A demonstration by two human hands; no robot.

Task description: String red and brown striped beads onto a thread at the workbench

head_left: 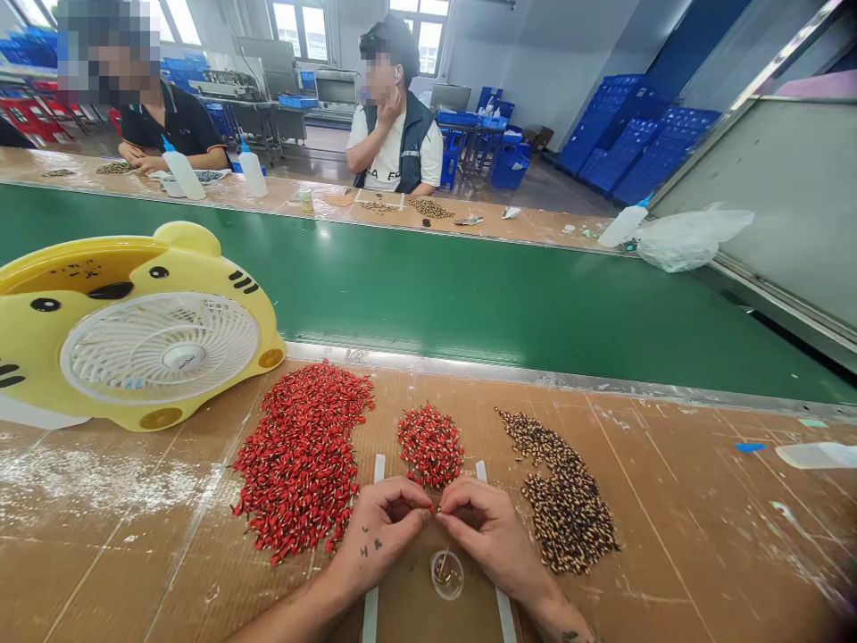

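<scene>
My left hand (385, 527) pinches a small red piece (430, 509) between thumb and index finger. Close beside it, my right hand (488, 531) is closed in a pinch too; whatever its fingertips hold is too small to make out. Just beyond the fingers lies a small heap of red pieces with pale tips (430, 444). A larger heap of red pieces (304, 455) spreads to the left. To the right is a curved heap of dark and gold small parts (566, 500). Below my hands stands a small clear cup (447, 585) with a thin stick in it.
A yellow animal-faced fan (268, 304) stands at left on the cardboard-covered table (669, 500). Beyond runs a green conveyor belt (469, 295). Two people sit across it, near white squeeze bottles (253, 174). Another bottle (817, 455) lies at right.
</scene>
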